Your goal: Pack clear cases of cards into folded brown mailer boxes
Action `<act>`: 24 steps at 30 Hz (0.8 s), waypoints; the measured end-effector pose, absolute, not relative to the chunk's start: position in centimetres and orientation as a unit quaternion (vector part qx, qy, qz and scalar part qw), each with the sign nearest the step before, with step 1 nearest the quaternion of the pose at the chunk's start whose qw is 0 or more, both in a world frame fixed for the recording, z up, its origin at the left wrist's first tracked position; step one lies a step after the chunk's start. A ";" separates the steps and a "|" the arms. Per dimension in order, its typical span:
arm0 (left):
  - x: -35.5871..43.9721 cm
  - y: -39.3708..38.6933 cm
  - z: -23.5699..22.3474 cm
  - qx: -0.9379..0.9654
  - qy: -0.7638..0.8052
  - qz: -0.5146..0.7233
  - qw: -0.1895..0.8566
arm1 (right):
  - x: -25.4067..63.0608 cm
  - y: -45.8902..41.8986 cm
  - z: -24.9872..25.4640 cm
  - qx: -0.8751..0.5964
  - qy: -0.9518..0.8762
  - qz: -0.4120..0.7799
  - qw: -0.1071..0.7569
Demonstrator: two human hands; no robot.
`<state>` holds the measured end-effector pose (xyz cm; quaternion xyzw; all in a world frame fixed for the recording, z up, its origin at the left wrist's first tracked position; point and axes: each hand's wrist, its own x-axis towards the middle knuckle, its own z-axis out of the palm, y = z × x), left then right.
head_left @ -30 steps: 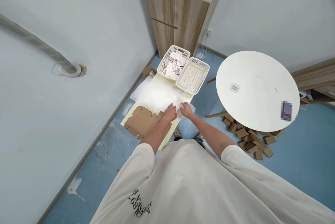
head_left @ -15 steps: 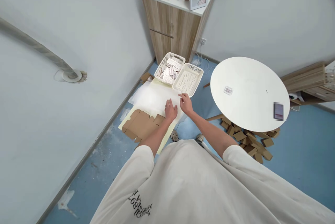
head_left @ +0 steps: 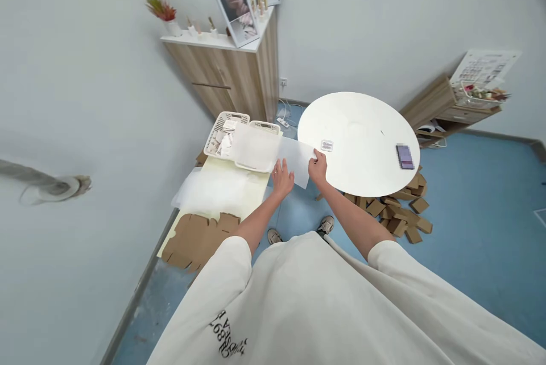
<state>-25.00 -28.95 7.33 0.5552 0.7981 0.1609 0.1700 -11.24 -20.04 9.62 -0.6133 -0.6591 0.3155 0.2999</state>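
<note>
Both my hands hold a translucent white sheet [head_left: 273,154] in the air between the low yellow table [head_left: 239,183] and the round white table [head_left: 354,143]. My left hand [head_left: 282,177] grips its near edge and my right hand [head_left: 318,167] pinches its right corner. The sheet hangs over the near white basket [head_left: 261,125]; the far basket [head_left: 222,136] holds several small packets. A stack of the same white sheets [head_left: 213,189] lies on the yellow table, with flat brown cardboard blanks [head_left: 197,239] at its near end.
On the round table lie a small packet [head_left: 327,145] and a phone [head_left: 404,156]. Folded brown boxes [head_left: 401,214] are piled on the blue floor under it. A wooden cabinet [head_left: 232,72] stands in the corner, a low shelf [head_left: 443,103] at the right wall.
My hands lifted one white sheet off the stack and carried it to the right, toward the round table. The view swung right with them.
</note>
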 end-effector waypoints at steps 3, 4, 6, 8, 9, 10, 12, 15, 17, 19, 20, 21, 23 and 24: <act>-20.5 -25.6 7.0 0.581 0.782 0.133 0.183 | -5.8 -17.5 8.9 -0.652 -0.613 0.329 0.300; -19.0 -24.5 6.9 0.587 0.778 0.122 0.188 | -3.9 -16.6 8.6 -0.664 -0.596 0.336 0.303; -15.7 -22.2 6.5 0.597 0.770 0.099 0.200 | 0.2 -14.7 8.0 -0.686 -0.559 0.348 0.311; -12.3 -20.0 6.1 0.605 0.764 0.076 0.212 | 4.4 -12.8 7.1 -0.710 -0.523 0.353 0.311; -10.6 -19.0 5.8 0.609 0.760 0.064 0.219 | 6.5 -11.9 6.6 -0.724 -0.506 0.353 0.308; -9.0 -18.1 5.5 0.613 0.755 0.053 0.227 | 8.6 -11.1 5.9 -0.738 -0.491 0.351 0.302; -5.9 -16.6 5.0 0.622 0.744 0.032 0.244 | 12.6 -9.9 4.4 -0.764 -0.461 0.349 0.285; -2.1 -15.2 4.1 0.638 0.721 0.003 0.271 | 17.4 -9.3 1.9 -0.794 -0.442 0.345 0.234; -0.3 -14.6 3.4 0.648 0.703 -0.022 0.292 | 19.7 -9.4 0.5 -0.792 -0.454 0.350 0.210; 0.8 -14.1 2.7 0.658 0.684 -0.048 0.311 | 21.3 -9.8 -0.3 -0.797 -0.463 0.344 0.181; 1.2 -13.9 2.3 0.662 0.675 -0.060 0.320 | 21.8 -10.0 -0.5 -0.800 -0.477 0.326 0.163; 1.5 -13.7 2.0 0.666 0.667 -0.071 0.326 | 22.2 -10.1 -0.5 -0.798 -0.500 0.302 0.145; 1.9 -13.4 1.4 0.672 0.654 -0.086 0.336 | 22.5 -10.2 -0.2 -0.771 -0.576 0.250 0.107; 2.0 -13.2 1.1 0.673 0.651 -0.092 0.337 | 22.5 -10.1 0.1 -0.744 -0.618 0.238 0.089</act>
